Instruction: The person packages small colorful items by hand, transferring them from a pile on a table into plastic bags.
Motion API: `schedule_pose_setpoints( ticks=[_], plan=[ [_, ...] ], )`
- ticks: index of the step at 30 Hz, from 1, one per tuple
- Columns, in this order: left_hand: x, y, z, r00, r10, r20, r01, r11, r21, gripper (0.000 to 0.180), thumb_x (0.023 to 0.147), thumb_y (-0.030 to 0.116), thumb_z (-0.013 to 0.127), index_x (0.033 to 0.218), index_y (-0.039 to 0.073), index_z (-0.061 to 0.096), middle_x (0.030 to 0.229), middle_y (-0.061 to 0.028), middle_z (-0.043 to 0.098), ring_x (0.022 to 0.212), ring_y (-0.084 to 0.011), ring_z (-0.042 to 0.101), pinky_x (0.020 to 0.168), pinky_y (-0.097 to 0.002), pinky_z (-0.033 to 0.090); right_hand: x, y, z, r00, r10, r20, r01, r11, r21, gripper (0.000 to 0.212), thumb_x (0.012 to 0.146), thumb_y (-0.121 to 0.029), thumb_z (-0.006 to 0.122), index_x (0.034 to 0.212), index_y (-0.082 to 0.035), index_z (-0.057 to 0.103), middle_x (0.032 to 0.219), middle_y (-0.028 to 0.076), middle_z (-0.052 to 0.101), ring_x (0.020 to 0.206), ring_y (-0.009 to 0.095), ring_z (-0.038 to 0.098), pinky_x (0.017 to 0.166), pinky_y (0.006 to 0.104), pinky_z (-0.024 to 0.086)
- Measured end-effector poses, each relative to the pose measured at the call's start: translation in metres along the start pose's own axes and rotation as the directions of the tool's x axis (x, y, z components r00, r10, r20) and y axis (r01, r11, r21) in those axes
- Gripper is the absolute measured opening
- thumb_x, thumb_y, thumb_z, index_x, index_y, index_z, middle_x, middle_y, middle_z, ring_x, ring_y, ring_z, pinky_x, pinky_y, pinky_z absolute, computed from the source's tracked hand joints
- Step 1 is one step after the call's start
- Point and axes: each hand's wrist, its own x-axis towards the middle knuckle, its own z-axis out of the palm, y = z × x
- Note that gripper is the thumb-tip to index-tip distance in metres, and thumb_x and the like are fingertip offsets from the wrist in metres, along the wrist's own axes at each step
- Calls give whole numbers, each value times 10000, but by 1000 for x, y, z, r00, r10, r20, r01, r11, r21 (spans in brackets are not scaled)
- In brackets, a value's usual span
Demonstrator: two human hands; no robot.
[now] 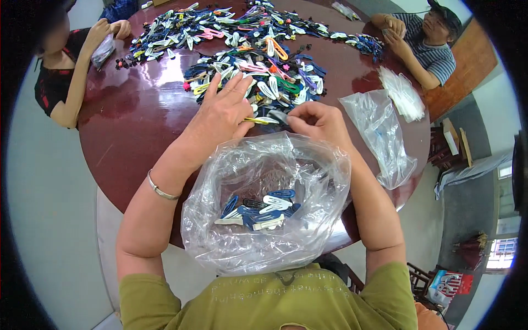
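Note:
My left hand (224,107) lies over the near left part of a pile of hair clips (275,88), its fingers stretched out on them. A yellow clip (256,120) shows beside its thumb. At the pile's near edge, my right hand (322,122) pinches a small grey piece (279,116) that looks like a hair clip; the fingers partly hide it. Close in front of my body, a large clear plastic bag (201,231) gapes wide between my forearms. Blue, white, black and cream hair clips (275,204) rest inside it.
A larger heap of mixed clips (170,36) spreads over the far side of the round dark-red table (126,148). To the right lie a clear bag (379,132) and a stack of small clear bags (404,93). Two people sit across the table, at far left and far right, handling small items.

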Motion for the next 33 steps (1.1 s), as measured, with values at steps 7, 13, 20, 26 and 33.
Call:
schedule_pose_setpoints(
  ticks=[7,13,20,26,33],
  plan=[
    [-6,2,-2,993,-90,73,89,996,29,163,712,128,699,788,26,598,1345,-212,420,1313,-343,337,1069,-556,217,-20,-46,-35,995,56,87,-91,872,481,74,818,-76,666,858,-14,662,686,-6,581,558,32,460,480,190,349],
    [-8,0,-5,994,-75,84,75,997,1,144,750,130,673,800,9,613,1335,-225,424,1312,-347,336,1071,-551,218,-9,-31,-24,999,15,-52,-1,967,254,79,786,-59,687,846,-9,677,760,1,608,595,47,502,517,199,378],
    [-4,4,-5,995,-84,61,87,995,-47,152,672,64,716,753,35,591,1378,-199,404,1333,-338,317,1093,-539,180,3,7,-9,947,-308,87,311,825,-472,135,725,-108,734,818,-21,689,759,89,630,645,183,609,579,293,474],
    [-5,2,-4,993,-84,82,89,994,-59,170,655,68,720,765,46,592,1375,-196,407,1332,-347,316,1084,-558,189,3,9,-8,976,-218,3,205,910,-361,114,743,-95,718,810,-9,684,737,77,632,629,152,598,573,278,473],
    [-7,0,-4,994,-86,70,89,995,-45,155,655,73,719,751,46,600,1373,-196,406,1328,-351,320,1082,-568,190,-2,-5,-19,999,-10,-36,11,999,53,97,782,-51,692,861,-3,665,730,1,631,632,54,546,568,203,432]
  ],
)
